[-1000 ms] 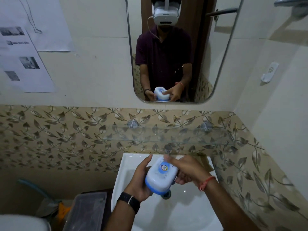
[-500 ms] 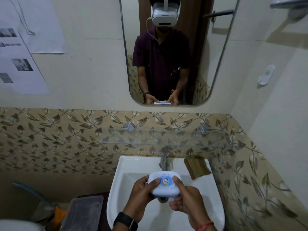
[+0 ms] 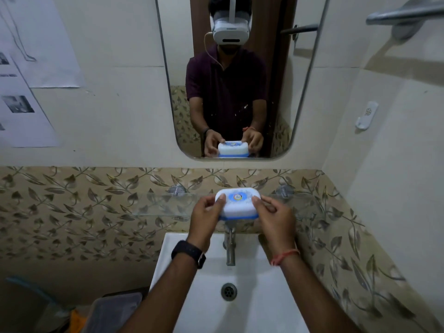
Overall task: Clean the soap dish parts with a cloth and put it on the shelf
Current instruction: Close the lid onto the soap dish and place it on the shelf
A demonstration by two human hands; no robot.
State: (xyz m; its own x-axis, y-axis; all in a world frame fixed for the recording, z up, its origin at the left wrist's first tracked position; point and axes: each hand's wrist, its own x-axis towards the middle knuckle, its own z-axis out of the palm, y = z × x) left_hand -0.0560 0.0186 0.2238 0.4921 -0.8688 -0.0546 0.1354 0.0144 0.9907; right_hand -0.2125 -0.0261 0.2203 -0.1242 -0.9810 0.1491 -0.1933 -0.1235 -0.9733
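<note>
1. Soap dish, a closed white rounded-rectangle plastic box with a blue base rim (image 3: 237,205), sits level at the clear glass wall shelf (image 3: 163,205), above the chrome tap (image 3: 230,246); whether it rests there is unclear.
2. Left hand (image 3: 204,218) grips its left end.
3. Right hand (image 3: 276,218) grips its right end.

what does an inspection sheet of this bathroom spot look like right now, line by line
surface: glass shelf on the leaf-patterned wall, above the white sink
job's things: soap dish, white lid closed on blue base, at the shelf; whether it rests on the glass cannot be told; cloth not seen
clutter: lidded plastic box lower left
grippers: left hand and right hand each grip one end of the dish
cables: nothing seen
surroundings: tap, mirror, papers on wall
</note>
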